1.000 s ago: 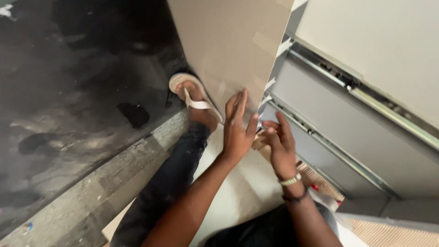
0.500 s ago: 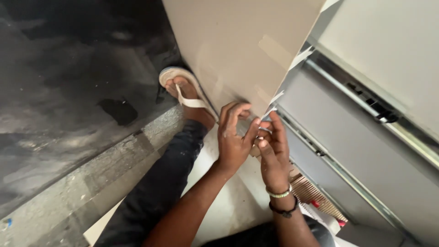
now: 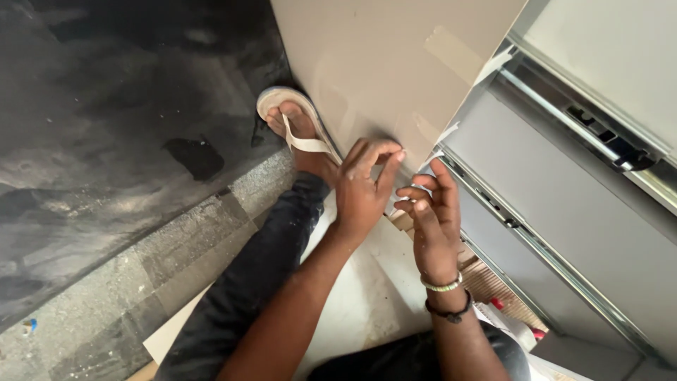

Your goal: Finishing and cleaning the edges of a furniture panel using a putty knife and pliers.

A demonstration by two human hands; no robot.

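A large beige board (image 3: 384, 63) stands on edge in front of me, with patches of clear tape on its face. My left hand (image 3: 363, 187) rests against its lower corner, fingertips curled onto the surface. My right hand (image 3: 431, 219) is just beside it at the board's edge, fingers bent and pinching at a thin white strip (image 3: 451, 130) that runs along that edge. What it pinches is too small to tell. My right wrist wears two bands. My leg in dark trousers (image 3: 261, 275) and my sandalled foot (image 3: 293, 127) lie under the board.
A grey metal frame with rails (image 3: 564, 183) runs along the right. Dark stained floor (image 3: 106, 106) and a speckled stone kerb (image 3: 141, 275) are on the left. A pale sheet (image 3: 360, 296) lies under me. Scraps and corrugated card (image 3: 493, 289) sit by the frame.
The view has shifted down and closer. My left hand went from flat with spread fingers to curled at the board's corner; my right hand stays at the edge, fingers more bent.
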